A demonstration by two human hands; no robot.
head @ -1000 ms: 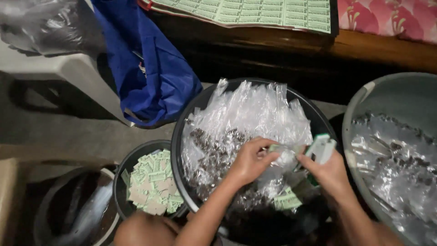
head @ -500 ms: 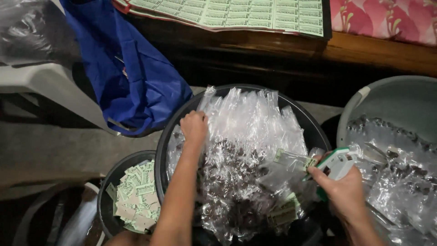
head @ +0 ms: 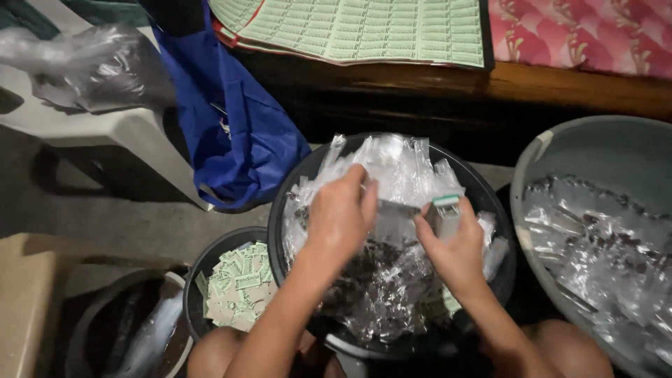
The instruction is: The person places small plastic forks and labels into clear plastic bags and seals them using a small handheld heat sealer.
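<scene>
Both hands (head: 392,224) pinch one clear packet (head: 393,218) over the black basin (head: 287,210).

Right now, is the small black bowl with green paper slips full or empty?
Partly full: green paper slips pile inside the small black bowl.

Left hand (head: 341,213) and right hand (head: 455,248) pinch a clear packet (head: 393,220) over the black basin (head: 294,189); stapler (head: 445,213) in right.

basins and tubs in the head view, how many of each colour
black basin and black tub: 2
grey basin and grey tub: 2
total: 4
</scene>
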